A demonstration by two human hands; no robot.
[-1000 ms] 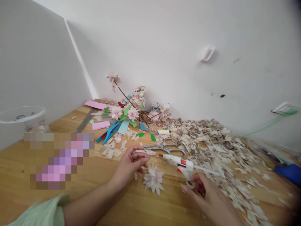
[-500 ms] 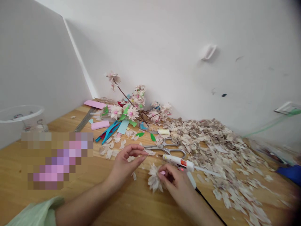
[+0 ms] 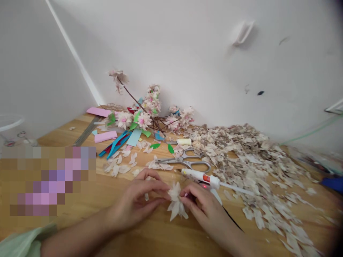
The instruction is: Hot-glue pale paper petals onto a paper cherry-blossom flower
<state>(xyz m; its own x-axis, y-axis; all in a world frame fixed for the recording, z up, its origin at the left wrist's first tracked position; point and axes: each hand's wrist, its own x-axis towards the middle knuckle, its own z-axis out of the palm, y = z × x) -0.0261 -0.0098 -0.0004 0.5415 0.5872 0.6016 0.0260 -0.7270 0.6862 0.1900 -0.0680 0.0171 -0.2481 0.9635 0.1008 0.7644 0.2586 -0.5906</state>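
A white paper flower (image 3: pixel 175 203) with pointed petals and a pink centre is held just above the wooden table (image 3: pixel 80 137). My right hand (image 3: pixel 203 203) pinches it from the right, with fingertips at its pink centre. My left hand (image 3: pixel 136 201) curls in from the left, its fingertips at the flower's left edge. A white hot glue gun (image 3: pixel 199 177) with a lit red light lies just beyond my right hand. Its handle is partly hidden behind that hand. Steel scissors (image 3: pixel 184 160) lie farther back.
A large pile of pale petal scraps (image 3: pixel 241 160) covers the table's right side. Flowered branches (image 3: pixel 144 110) lean against the white wall (image 3: pixel 187 53), among pink and blue paper strips (image 3: pixel 118 144). A glass dish (image 3: pixel 8 123) stands at far left, beside a pixelated patch.
My left hand has closed in on the flower, which now stands raised between both hands. The whole scene has shifted up and left in view as my head turned.
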